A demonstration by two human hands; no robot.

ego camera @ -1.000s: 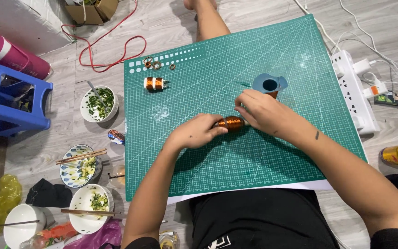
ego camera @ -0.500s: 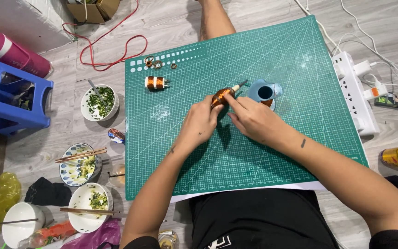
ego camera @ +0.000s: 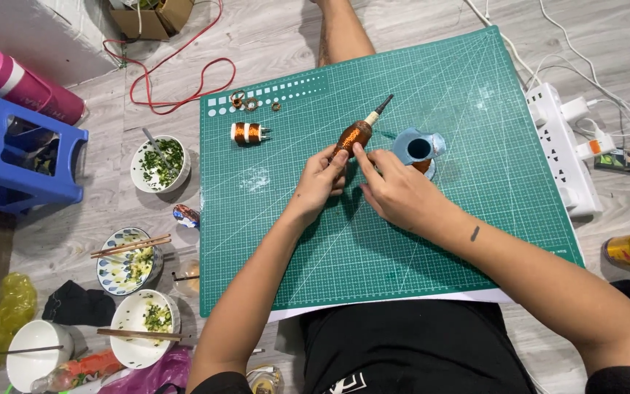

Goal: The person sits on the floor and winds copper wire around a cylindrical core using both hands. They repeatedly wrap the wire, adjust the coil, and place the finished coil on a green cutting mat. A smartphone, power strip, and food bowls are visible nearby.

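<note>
While hands grip a coil, bowls hold seemingly herbs.

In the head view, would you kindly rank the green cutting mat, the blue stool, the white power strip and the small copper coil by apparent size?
1. Green cutting mat
2. Blue stool
3. White power strip
4. Small copper coil

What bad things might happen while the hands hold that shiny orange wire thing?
The copper coil is pinched only at its lower end by the left hand and right hand, so it might slip and its wire loosen. The blue spool sits right beside the right hand and might get knocked. Small rings near the mat's edge may roll off.
</note>
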